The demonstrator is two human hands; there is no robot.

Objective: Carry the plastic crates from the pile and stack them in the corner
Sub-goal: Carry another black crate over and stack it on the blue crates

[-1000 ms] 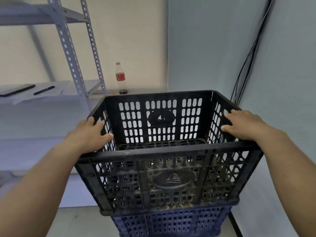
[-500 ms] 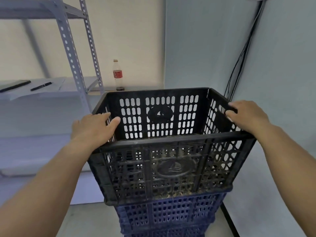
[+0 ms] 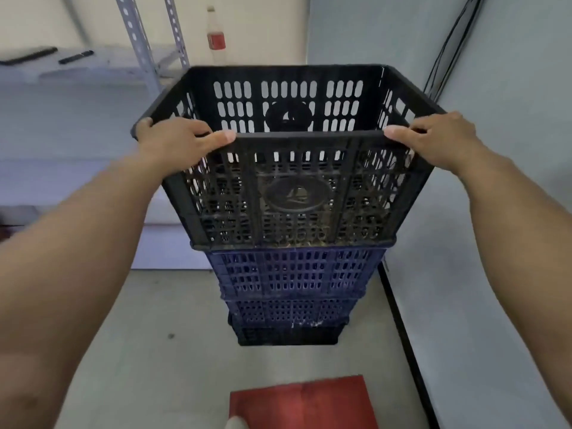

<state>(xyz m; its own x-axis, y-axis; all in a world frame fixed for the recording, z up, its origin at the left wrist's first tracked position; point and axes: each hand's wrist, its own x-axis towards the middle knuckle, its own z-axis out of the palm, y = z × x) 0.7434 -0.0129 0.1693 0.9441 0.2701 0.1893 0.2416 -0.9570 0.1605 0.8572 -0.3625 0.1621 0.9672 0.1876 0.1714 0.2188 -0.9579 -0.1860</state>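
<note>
I have my left hand (image 3: 173,140) and right hand (image 3: 439,140) curled over the near rim corners of the black crate (image 3: 294,193), which sits squarely atop the blue crates (image 3: 294,274) in the corner, directly ahead between both grips.

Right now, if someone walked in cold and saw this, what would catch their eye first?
The big black crate in the middle, sitting on top of a stack of blue crates in the corner. The left hand and right hand grip its near rim at the two corners. After that, the red mat on the floor below and the bottle on the shelf behind.
</note>
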